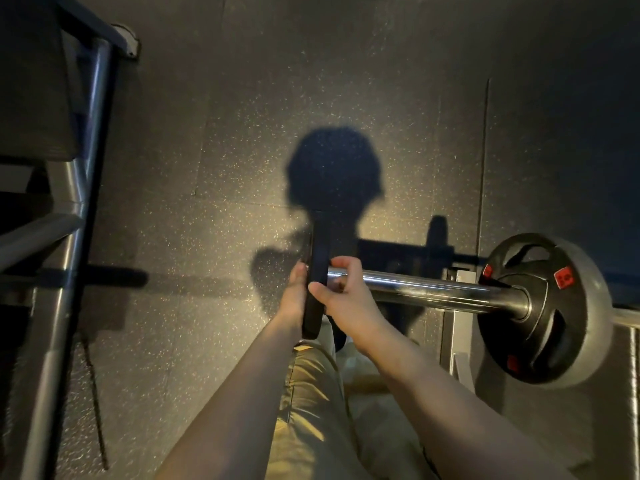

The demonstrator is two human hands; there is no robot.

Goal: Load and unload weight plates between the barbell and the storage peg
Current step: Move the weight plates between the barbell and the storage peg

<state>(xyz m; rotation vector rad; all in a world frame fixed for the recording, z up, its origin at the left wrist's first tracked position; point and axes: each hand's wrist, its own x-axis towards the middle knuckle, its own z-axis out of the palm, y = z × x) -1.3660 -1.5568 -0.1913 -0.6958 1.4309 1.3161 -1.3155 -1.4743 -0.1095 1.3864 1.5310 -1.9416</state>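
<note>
Plate (pixel 316 289): thin, black, edge-on between both hands, apparently at sleeve (pixel 433 291) tip.
Left hand (pixel 294 294): flat against plate.
Right hand (pixel 341 292): fingers curled over rim.
Sleeve: polished chrome cylinder.

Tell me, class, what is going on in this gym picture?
A person holds a small black weight plate edge-on at the free end of the barbell sleeve. The left hand presses flat against one face; the right hand grips the other side. A larger plate already sits further along the sleeve.
</note>
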